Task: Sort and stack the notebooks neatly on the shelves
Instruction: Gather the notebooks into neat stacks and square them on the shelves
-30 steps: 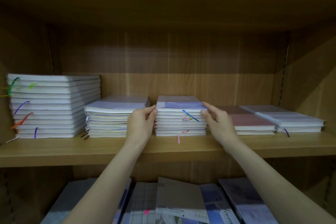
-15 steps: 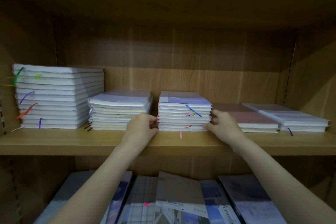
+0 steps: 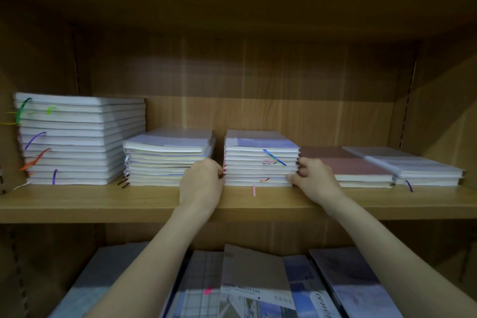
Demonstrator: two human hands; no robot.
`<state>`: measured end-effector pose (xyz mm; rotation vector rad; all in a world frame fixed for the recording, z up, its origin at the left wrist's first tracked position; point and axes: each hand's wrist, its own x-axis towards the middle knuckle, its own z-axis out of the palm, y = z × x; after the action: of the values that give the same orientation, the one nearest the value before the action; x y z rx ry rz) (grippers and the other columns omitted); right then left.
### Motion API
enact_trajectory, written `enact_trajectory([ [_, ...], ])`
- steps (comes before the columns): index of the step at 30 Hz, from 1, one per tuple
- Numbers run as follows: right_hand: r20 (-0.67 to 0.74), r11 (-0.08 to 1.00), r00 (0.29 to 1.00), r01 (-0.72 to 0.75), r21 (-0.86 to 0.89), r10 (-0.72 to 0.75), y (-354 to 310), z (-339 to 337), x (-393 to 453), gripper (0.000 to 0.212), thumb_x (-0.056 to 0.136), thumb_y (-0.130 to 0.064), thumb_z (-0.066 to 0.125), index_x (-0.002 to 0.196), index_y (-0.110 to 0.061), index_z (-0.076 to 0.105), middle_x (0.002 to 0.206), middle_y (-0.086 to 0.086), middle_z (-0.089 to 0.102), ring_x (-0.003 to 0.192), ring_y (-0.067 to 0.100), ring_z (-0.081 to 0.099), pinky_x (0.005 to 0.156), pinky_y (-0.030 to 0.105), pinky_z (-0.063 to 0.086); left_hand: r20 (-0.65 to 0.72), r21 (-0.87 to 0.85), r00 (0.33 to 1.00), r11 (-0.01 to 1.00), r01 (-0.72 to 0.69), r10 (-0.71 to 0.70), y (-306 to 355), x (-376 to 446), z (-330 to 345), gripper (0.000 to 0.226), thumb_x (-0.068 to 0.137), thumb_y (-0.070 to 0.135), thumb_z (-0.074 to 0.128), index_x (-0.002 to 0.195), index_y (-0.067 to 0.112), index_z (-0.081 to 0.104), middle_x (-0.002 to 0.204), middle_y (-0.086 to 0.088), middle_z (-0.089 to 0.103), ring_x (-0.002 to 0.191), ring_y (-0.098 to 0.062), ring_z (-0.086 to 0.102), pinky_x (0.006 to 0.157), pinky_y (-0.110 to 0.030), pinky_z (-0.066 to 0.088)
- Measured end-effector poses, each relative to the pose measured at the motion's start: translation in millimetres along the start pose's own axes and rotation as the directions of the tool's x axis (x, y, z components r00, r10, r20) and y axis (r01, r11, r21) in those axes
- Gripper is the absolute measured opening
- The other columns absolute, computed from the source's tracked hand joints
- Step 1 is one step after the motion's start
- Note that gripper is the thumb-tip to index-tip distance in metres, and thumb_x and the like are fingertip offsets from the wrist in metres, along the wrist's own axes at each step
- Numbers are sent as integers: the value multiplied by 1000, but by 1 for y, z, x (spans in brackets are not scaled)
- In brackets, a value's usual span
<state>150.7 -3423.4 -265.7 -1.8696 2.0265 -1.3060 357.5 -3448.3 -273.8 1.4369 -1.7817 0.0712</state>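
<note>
A stack of white-paged notebooks (image 3: 260, 160) with a pale purple cover on top and coloured ribbon markers stands in the middle of the wooden shelf (image 3: 103, 201). My left hand (image 3: 201, 183) grips the stack's lower left side with curled fingers. My right hand (image 3: 315, 178) grips the lower right corner, thumb along the bottom front edge and fingers curled round the side. The fingertips of both hands are hidden between the neighbouring stacks.
A tall white stack (image 3: 77, 142) stands at the far left, with a shorter stack (image 3: 165, 160) beside it. Right of my hands lie pink-covered notebooks (image 3: 353, 168) and a low pale stack (image 3: 418, 168). Several notebooks (image 3: 253, 279) lean on the shelf below.
Both hands have slid down from the top edges of the middle stack to its lower sides, and their fingers have curled in. The view has dropped slightly.
</note>
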Motion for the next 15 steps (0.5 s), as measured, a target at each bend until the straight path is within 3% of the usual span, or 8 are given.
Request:
enact_trajectory([
  [6,69,998,998,7,-59,-3,-1,3,2,27,75,-8,74,96,-5,58,93,10,66,92,29,62,80,32,47,1,15,1000,1000,-12,12,1,-1,-1,12,88,20,61,94,14,70,92,-2,70,92,-19,62,70,-25,42],
  [11,45,985,998,43,-169,-36,-7,4,-1,23,79,-7,69,87,-14,48,91,10,61,100,33,58,80,31,42,-21,38,999,999,-31,32,2,-2,2,11,89,18,59,96,15,67,92,-2,69,91,-18,62,76,-27,45],
  [15,39,984,999,36,-175,-29,-8,2,-2,19,80,-8,69,91,-12,54,99,13,63,103,32,57,80,30,41,-7,16,1000,1000,-12,13,2,-2,1,7,88,17,61,90,14,67,90,-3,68,90,-19,62,76,-27,45],
])
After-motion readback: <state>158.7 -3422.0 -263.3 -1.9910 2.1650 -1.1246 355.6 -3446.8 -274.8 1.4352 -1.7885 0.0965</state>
